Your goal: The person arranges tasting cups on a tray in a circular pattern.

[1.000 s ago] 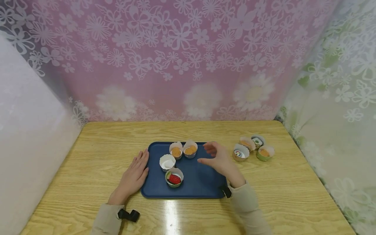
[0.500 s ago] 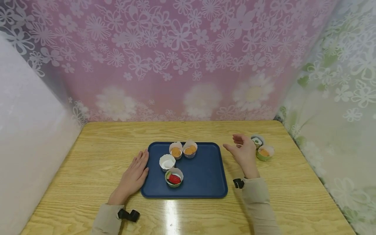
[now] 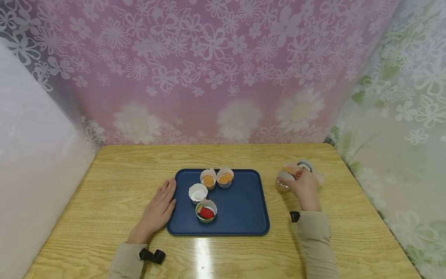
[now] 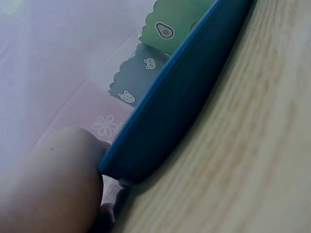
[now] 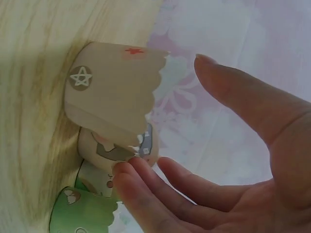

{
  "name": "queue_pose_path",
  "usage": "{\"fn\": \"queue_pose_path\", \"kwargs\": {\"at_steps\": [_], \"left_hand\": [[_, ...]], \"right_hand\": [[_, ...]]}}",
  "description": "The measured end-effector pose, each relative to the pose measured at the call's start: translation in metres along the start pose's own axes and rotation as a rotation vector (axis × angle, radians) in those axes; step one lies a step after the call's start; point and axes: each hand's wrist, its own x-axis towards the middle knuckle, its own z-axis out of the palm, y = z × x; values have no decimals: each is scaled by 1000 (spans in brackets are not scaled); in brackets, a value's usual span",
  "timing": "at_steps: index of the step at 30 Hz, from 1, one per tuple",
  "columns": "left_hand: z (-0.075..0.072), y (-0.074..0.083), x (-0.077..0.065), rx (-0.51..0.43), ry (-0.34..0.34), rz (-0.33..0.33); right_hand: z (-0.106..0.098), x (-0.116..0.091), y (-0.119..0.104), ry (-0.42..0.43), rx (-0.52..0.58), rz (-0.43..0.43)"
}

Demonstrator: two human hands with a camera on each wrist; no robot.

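Note:
My left hand [image 3: 156, 211] lies with its fingers extended along the left edge of a blue tray [image 3: 244, 205]. My right hand [image 3: 306, 190] is at a cluster of paper baking cups right of the tray. In the right wrist view, its thumb and fingers stand apart at the rim of a beige cup [image 5: 114, 90] marked with a star, without gripping it. Behind that are a cup with orange filling [image 3: 292, 168] and a grey-rimmed cup [image 3: 304, 164]. A green cup [image 5: 80, 216] is partly covered by the hand in the head view.
On the tray stand two cups with orange pieces, one cup [image 3: 209, 180] beside the other cup [image 3: 225, 179]. Nearer are a white-lined cup [image 3: 198, 193] and a cup with a strawberry [image 3: 206, 212]. The wooden table [image 3: 139, 166] meets a flowered pink curtain [image 3: 209, 77] behind.
My right hand has moved from above the tray rightward to the cups on the table, and its fingers have come down to the beige cup's rim. The left hand stays still.

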Motion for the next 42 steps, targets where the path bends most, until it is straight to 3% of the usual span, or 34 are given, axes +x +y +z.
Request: {"fn": "queue_pose_path", "kwargs": {"at_steps": [4,9,18,25,31,42], "left_hand": [[0,0,0,5,1,2],[0,0,0,4,-3,5],[1,0,0,2,-4,5],[0,0,1,-7,-4,0],[0,2,0,-8,15,11],[-1,0,0,-8,-5,-2]], "right_hand": [[1,1,2,17,-48,-2],[5,1,1,21,-32,37],[19,1,-2,43,-62,20],[26,-2,-7,50,-28,-16],[31,-1,-6,1,-98,-52],[36,3,-1,23,-111,-112]]}}
